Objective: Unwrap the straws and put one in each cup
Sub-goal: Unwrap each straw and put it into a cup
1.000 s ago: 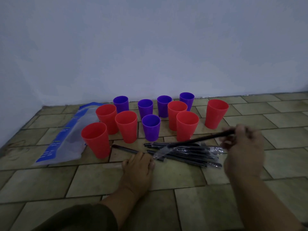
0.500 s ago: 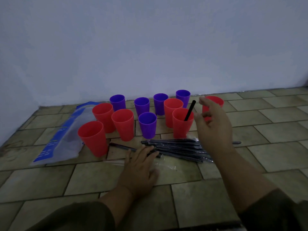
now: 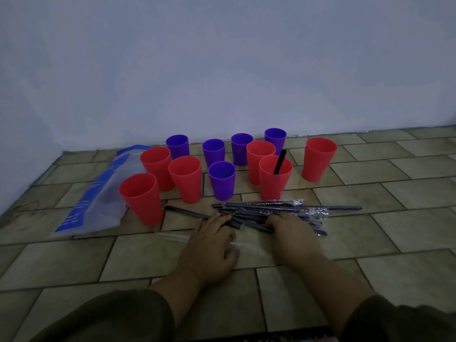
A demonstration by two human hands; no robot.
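Right hand [image 3: 293, 236] has dropped from the cups to the pile of wrapped straws [image 3: 283, 209]. Its fingers bend down onto the near edge of the pile; whether the grip pinches a straw cannot be told from this angle. Left hand [image 3: 209, 245] lies flat on the floor [image 3: 407, 230], fingers spread, tips touching the left end of the pile, palm over an empty clear wrapper [image 3: 170, 236]. One bare black straw [image 3: 280, 162] now stands tilted in the nearest red cup [image 3: 274, 186], just behind the pile. Five other red cups [image 3: 140, 196] and five purple cups [image 3: 222, 178] stand upright around it. Blue-and-clear plastic bag [image 3: 98, 201] lies at far left, beside the front red cup.
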